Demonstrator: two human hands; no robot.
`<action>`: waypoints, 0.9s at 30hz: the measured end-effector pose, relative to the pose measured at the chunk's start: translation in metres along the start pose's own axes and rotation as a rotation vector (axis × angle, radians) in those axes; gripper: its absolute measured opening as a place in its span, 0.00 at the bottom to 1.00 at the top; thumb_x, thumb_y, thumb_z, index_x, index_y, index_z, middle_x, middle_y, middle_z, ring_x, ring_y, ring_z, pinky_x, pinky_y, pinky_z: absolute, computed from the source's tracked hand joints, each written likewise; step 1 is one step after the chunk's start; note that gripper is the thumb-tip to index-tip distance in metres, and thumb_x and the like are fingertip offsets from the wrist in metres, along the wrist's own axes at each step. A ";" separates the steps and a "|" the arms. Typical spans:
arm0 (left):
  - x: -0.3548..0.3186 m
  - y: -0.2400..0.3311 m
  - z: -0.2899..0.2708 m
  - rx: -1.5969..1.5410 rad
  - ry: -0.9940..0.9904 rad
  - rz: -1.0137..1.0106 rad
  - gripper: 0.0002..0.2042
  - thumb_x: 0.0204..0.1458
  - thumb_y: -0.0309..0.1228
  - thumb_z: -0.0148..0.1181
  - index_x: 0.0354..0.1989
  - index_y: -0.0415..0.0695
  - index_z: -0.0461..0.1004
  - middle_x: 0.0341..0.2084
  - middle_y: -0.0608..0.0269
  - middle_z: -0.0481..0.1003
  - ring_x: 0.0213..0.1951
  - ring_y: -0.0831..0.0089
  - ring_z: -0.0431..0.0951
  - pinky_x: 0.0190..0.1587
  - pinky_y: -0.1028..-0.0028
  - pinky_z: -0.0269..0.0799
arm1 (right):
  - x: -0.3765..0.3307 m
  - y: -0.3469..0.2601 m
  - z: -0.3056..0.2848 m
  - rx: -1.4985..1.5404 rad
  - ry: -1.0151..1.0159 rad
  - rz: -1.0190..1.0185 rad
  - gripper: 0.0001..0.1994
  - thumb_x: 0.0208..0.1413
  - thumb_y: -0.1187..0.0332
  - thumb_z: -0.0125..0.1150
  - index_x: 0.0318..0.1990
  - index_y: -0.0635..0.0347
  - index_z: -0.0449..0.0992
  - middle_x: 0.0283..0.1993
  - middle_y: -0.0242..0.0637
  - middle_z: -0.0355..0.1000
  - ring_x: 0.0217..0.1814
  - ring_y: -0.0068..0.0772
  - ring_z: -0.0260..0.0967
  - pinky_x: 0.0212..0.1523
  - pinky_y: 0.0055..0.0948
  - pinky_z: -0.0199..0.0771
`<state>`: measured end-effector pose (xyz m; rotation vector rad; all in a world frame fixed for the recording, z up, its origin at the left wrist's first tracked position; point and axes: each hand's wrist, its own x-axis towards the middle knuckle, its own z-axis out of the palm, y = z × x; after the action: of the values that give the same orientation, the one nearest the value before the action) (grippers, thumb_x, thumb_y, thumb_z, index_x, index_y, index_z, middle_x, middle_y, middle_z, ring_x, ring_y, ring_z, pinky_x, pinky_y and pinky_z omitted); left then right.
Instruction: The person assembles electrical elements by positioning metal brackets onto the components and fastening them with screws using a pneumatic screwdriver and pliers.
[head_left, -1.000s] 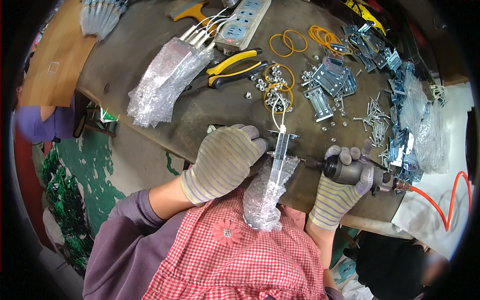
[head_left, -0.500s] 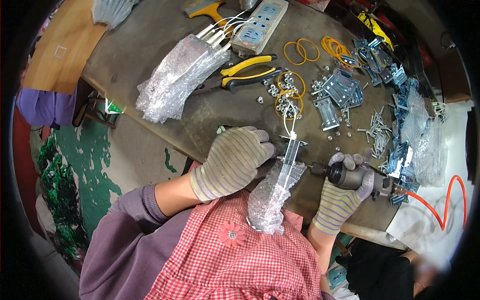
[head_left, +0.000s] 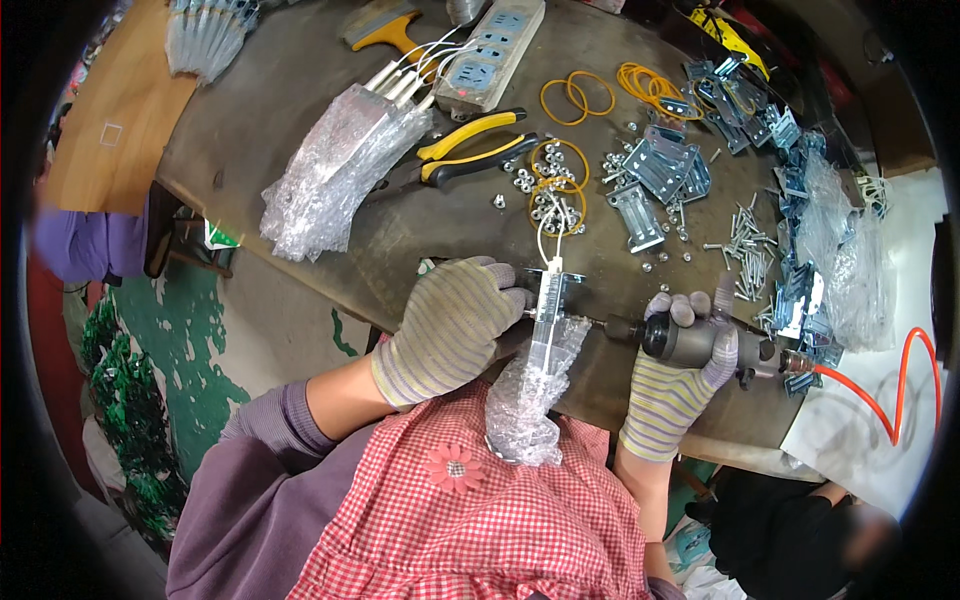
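Head view: left hand (head_left: 455,325), gloved, closed around a narrow metal part (head_left: 548,300) with a bubble-wrap sleeve (head_left: 530,395), held at the near edge of the tabletop (head_left: 300,110). Right hand (head_left: 680,385), gloved, gripped tight on a pneumatic driver (head_left: 690,342); its bit meets the part sideways. Orange air hose (head_left: 890,385) trails right. Yellow-handled pliers (head_left: 470,150), loose nuts (head_left: 545,190) and screws (head_left: 745,250) lie beyond.

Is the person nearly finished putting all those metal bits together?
Hard to say, but probably not. Done: one bubble-wrapped bundle lies on the table. In hand: the left hand steadies a wrapped metal piece while the right hand points a driver at it. Left: loose brackets, screws and nuts lie scattered.
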<state>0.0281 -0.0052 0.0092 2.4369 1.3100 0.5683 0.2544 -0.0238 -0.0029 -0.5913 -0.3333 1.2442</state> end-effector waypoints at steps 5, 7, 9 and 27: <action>-0.001 0.000 -0.005 -0.029 -0.001 0.017 0.12 0.43 0.37 0.64 0.34 0.44 0.78 0.32 0.59 0.73 0.37 0.59 0.75 0.38 0.61 0.71 | -0.002 -0.001 0.002 0.009 0.045 0.034 0.31 0.60 0.58 0.58 0.67 0.58 0.56 0.41 0.35 0.68 0.41 0.29 0.65 0.59 0.42 0.61; 0.005 0.004 -0.023 0.030 -0.137 -0.042 0.11 0.49 0.37 0.61 0.34 0.43 0.77 0.29 0.58 0.74 0.33 0.60 0.76 0.36 0.64 0.72 | -0.002 -0.002 0.001 0.015 0.049 0.026 0.31 0.60 0.58 0.57 0.67 0.58 0.56 0.41 0.34 0.68 0.41 0.29 0.65 0.59 0.42 0.62; 0.008 0.014 -0.049 -0.497 -0.188 -0.414 0.12 0.51 0.39 0.60 0.34 0.41 0.77 0.27 0.56 0.75 0.30 0.60 0.77 0.35 0.65 0.72 | -0.001 -0.003 0.002 0.024 0.050 0.026 0.30 0.60 0.58 0.57 0.67 0.58 0.56 0.41 0.34 0.68 0.41 0.29 0.65 0.59 0.41 0.62; 0.012 0.016 -0.063 -0.489 -0.428 -0.450 0.18 0.48 0.40 0.66 0.43 0.42 0.76 0.30 0.54 0.77 0.32 0.63 0.78 0.39 0.67 0.72 | 0.001 0.002 0.002 0.071 0.035 -0.015 0.27 0.55 0.63 0.62 0.61 0.59 0.63 0.38 0.31 0.68 0.39 0.28 0.65 0.54 0.36 0.65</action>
<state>0.0150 0.0018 0.0737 1.6772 1.2872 0.1950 0.2523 -0.0215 -0.0020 -0.5477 -0.2630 1.2252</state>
